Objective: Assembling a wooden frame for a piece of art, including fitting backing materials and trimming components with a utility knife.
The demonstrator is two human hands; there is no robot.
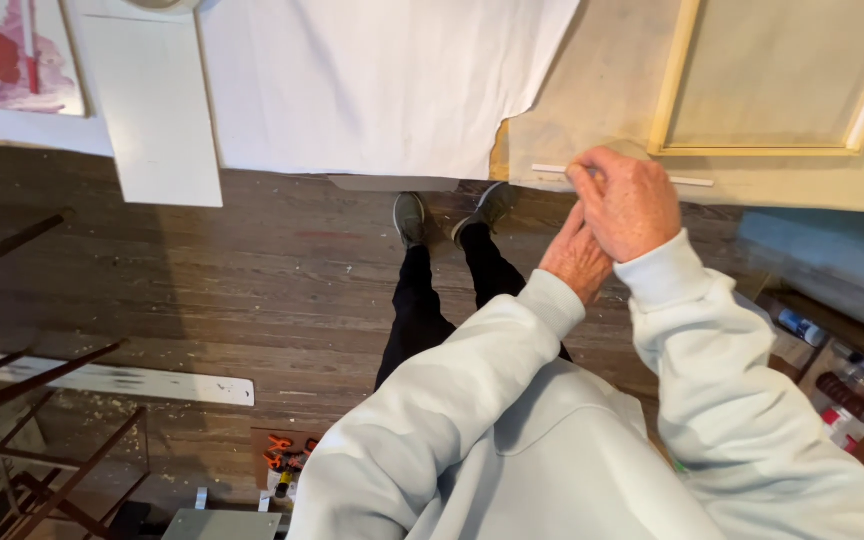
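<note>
At table edge: right hand (pixel 629 205) maybe pinching thin white strip (pixel 692 181); left hand (pixel 574 262) beneath.

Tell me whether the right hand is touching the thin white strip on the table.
Touching: the head view shows the right hand pressed onto the thin white strip.

The table (pixel 592 90) is the landmark. A big sheet (pixel 382 80) lies on the table, on its left part, and hangs over the near edge. A wood frame (pixel 667 95) lies on the table to the right of the sheet. A thin strip (pixel 692 181) lies on the table just in front of the frame. The right hand (pixel 627 205) is over the strip, at the table's near edge. The left hand (pixel 577 260) is just below the right hand and touches it. Two shoes (pixel 452 215) stand on the floor (pixel 252 270) by the table's near edge, left of the hands. A board (pixel 157 110) lies left of the sheet. Bottles (pixel 842 390) sit low, right of the table.
</note>
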